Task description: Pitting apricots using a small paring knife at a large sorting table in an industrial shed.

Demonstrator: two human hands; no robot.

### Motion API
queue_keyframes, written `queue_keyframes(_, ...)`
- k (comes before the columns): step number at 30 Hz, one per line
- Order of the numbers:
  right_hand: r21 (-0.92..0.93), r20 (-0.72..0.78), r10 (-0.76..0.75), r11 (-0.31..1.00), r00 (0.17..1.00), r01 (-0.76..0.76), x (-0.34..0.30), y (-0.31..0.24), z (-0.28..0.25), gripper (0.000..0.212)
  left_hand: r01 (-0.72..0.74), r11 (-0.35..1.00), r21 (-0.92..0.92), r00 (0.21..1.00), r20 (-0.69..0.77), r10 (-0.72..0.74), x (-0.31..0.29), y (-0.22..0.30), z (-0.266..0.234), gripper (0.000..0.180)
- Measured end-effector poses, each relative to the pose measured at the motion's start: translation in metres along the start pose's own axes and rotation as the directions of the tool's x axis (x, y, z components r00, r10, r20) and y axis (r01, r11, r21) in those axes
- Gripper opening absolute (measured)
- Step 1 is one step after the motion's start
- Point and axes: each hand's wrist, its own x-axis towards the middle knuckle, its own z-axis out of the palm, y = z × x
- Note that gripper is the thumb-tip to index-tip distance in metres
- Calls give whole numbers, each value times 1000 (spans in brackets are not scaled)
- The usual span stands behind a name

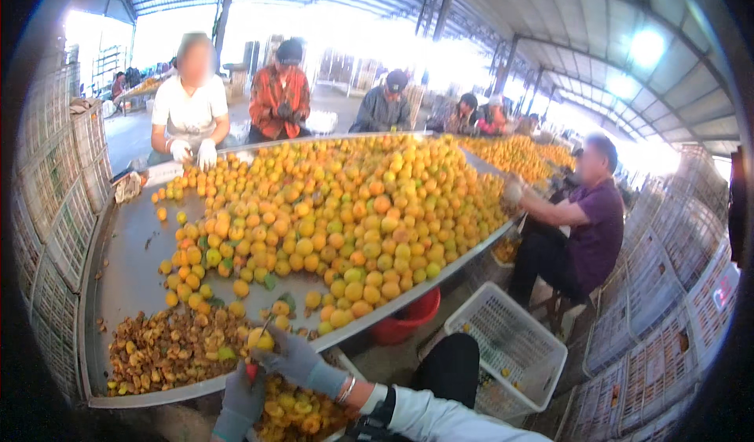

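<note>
A gray glove covers my left hand (239, 401), low at the table's front edge. Its fingers close around a small tool with a red handle (251, 370); a thin dark line above may be its blade. My right hand (297, 361), also gray-gloved, grips a round orange-yellow fruit (260, 338) by its side, right above the red handle. Cut, flattened yellow-orange fruit pieces (294, 410) fill a container below my hands. Beside my left hand lies a pile of brown and yellow fruit scraps (169, 352) on the metal table (129, 261).
Whole fruit (369, 214) are heaped across the table. Right of me stand a red bucket (407, 316) and a white plastic crate (510, 340). A person in purple (597, 222) sits at the right side; several others work along the far side. Stacked crates (59, 214) flank both sides.
</note>
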Motion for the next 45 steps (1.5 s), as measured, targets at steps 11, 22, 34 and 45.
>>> queue_keyframes(11,531,281,112,809,953,-252,5,11,8,52,-251,967,46,919,-304,253,-5,64,-27,20)
queue_keyframes(22,-206,127,-396,886,910,414,12,35,54,34,-239,971,-17,896,-390,213,4,44,-6,24)
queue_keyframes(34,-322,64,-251,911,966,258,34,0,41,32,40,776,-629,882,-343,-323,39,38,-3,25)
queue_keyframes(45,180,37,-217,962,975,207,31,12,22,39,391,89,-916,919,385,-84,38,29,-35,48)
